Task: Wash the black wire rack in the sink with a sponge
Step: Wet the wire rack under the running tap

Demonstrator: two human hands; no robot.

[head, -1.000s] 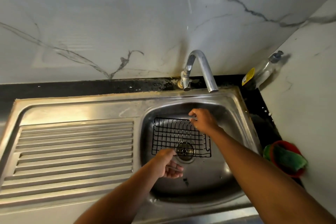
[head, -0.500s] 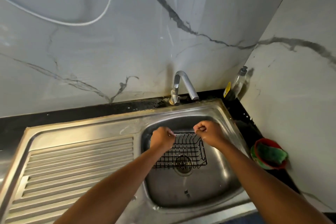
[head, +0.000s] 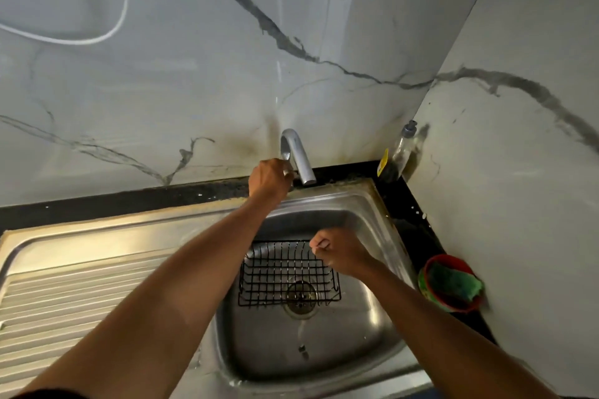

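The rack [head: 288, 272] lies in the sink [head: 372, 204], over the drain. Left hand [head: 269, 178] grips the tap [head: 299, 155]. Right hand [head: 340, 251] is curled at the rack's far right corner; grip unclear.

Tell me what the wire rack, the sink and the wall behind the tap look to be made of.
Black wire rack: thin metal wire, probably with a black coating; matte see-through grid.
Sink: stainless steel, brushed finish; grey sheen, soft reflections, pressed drainer ribs.
Wall: glossy marble-look slab or tile, white with grey veins; whether real stone or print, I cannot tell.
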